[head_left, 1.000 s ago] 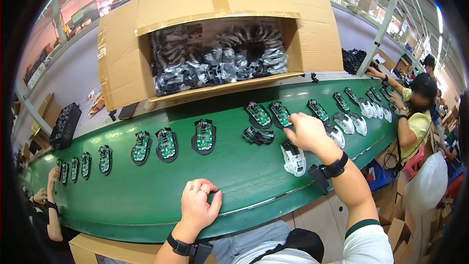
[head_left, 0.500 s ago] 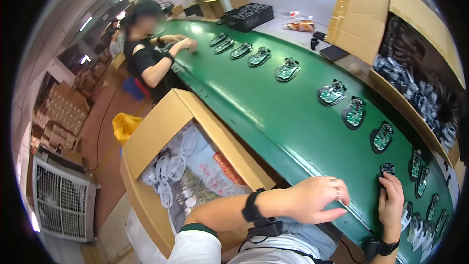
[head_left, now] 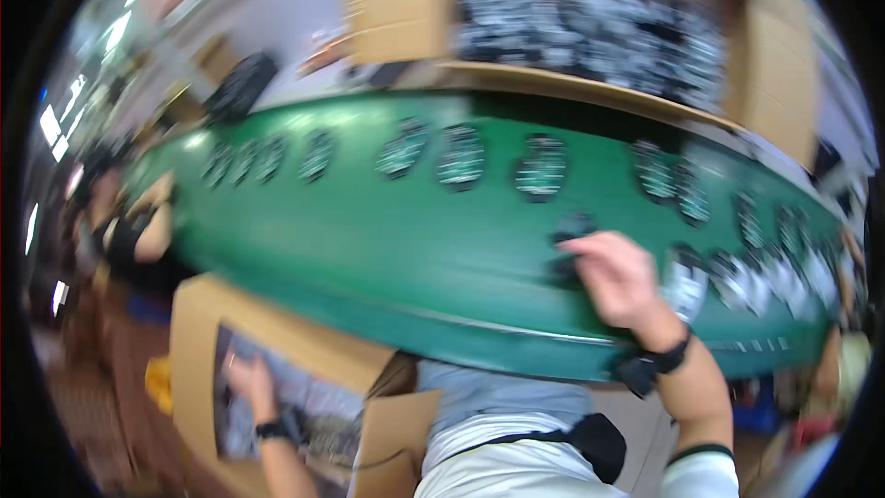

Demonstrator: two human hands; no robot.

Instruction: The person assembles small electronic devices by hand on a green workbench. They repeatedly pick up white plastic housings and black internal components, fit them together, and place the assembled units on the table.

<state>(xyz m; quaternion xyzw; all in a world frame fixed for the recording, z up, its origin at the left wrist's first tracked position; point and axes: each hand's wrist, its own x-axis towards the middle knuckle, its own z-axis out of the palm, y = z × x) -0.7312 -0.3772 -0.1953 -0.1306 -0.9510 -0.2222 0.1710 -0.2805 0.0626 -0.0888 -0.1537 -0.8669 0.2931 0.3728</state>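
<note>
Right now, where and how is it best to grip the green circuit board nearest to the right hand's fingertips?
The green circuit board is probably best gripped from above by the long sides of its dark rim: it lies flat, longer than wide, with bare belt on either side.

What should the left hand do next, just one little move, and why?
I'd probably close the left hand on some of the pale contents in the open carton: it reaches inside there, though blur hides whether it grips anything. The right hand is at a dark part on the green surface.
</note>
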